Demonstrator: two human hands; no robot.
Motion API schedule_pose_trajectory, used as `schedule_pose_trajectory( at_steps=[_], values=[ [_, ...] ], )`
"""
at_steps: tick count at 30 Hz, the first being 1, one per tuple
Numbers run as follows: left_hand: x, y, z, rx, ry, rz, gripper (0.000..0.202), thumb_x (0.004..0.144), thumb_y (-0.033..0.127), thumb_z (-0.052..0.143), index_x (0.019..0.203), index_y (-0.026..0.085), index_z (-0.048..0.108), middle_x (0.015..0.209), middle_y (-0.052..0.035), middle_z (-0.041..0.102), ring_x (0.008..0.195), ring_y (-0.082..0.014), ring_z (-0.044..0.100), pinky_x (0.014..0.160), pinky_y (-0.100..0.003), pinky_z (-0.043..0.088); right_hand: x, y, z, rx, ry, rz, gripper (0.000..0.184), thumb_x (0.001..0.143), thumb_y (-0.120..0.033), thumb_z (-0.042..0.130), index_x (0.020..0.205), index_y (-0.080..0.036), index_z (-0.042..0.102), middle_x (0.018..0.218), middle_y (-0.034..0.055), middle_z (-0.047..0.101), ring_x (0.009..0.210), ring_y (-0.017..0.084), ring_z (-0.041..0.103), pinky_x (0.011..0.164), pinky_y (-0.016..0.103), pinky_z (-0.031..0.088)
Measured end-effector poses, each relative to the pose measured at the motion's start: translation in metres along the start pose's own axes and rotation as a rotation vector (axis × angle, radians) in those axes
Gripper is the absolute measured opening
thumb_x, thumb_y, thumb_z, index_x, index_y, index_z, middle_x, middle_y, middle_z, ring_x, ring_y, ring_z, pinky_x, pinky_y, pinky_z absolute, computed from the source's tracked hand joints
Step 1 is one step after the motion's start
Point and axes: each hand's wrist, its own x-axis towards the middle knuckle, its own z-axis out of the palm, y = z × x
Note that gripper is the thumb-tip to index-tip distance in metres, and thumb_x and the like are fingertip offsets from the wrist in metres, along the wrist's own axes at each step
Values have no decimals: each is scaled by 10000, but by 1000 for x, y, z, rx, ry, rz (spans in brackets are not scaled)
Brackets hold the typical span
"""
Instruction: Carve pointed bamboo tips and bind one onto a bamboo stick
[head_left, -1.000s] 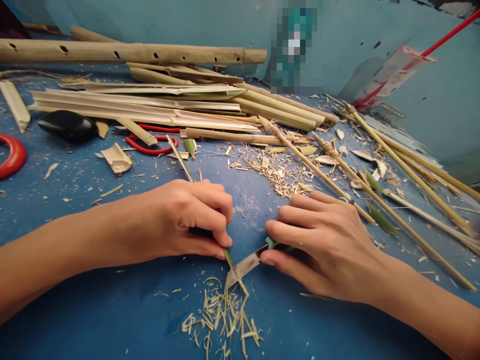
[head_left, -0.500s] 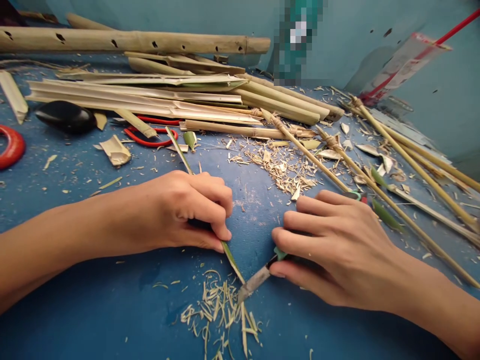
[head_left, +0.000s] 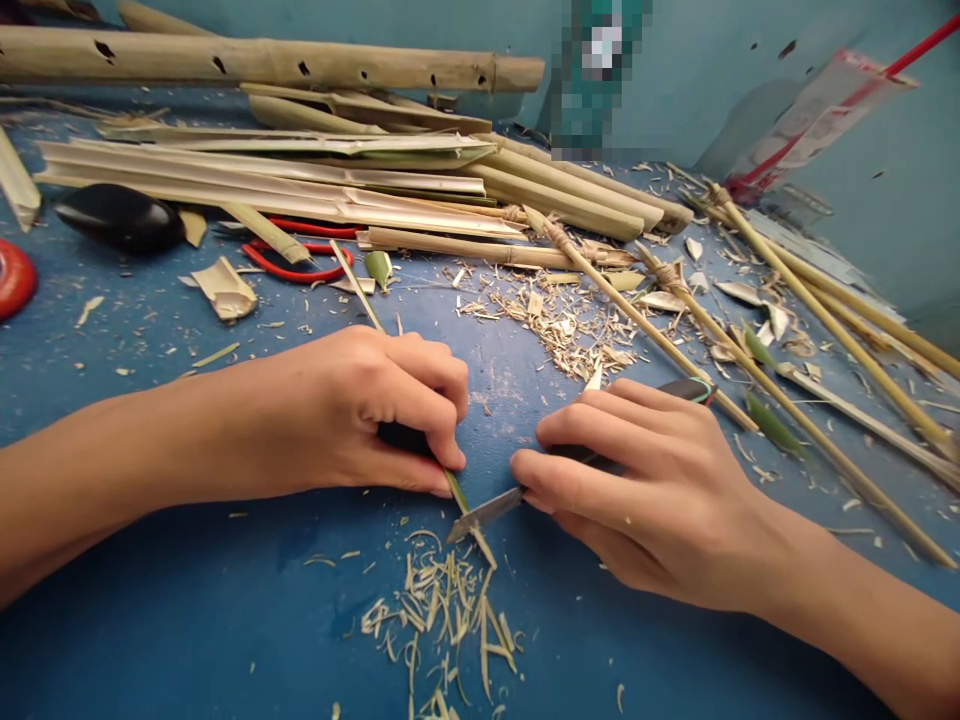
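My left hand (head_left: pixel 382 415) is closed around a thin green bamboo strip (head_left: pixel 357 288). The strip runs up past my knuckles and its lower tip pokes out below my thumb. My right hand (head_left: pixel 637 480) grips a knife (head_left: pixel 484 511) whose blade lies across the strip's tip, just right of my left thumb. The knife's dark handle end shows behind my fingers. A heap of pale shavings (head_left: pixel 442 610) lies on the blue table (head_left: pixel 187 610) under the blade.
Split bamboo slats (head_left: pixel 262 190) and a holed bamboo pole (head_left: pixel 262 62) fill the back. Red-handled scissors (head_left: pixel 300 265) and a black oval object (head_left: pixel 120 217) lie at left. Thin tied bamboo sticks (head_left: pixel 787 330) spread at right, with more shavings (head_left: pixel 562 325) between.
The knife blade slid down the strip's tip, then came back up close to my left thumb. My left hand kept its grip on the strip.
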Motion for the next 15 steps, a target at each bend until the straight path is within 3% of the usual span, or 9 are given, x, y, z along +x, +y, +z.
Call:
schedule_pose_trajectory(
  at_steps=[6, 15],
  values=[
    [1, 0, 1, -5, 6, 7, 70, 935, 167, 844, 900, 224, 825, 852, 5, 717, 806, -127, 666, 757, -180, 503, 2, -2, 6, -15, 16, 61, 274, 1141, -362, 552, 980, -226, 727, 897, 32, 717, 742, 175, 501, 689, 375, 325],
    [2, 1, 0, -24, 4, -17, 96, 963, 214, 816, 879, 256, 836, 855, -3, 735, 786, -139, 690, 718, -199, 512, 7, -2, 1, 5, -56, 48, 310, 1158, -338, 515, 942, -235, 713, 848, -1, 702, 735, 172, 466, 675, 365, 262]
  ],
)
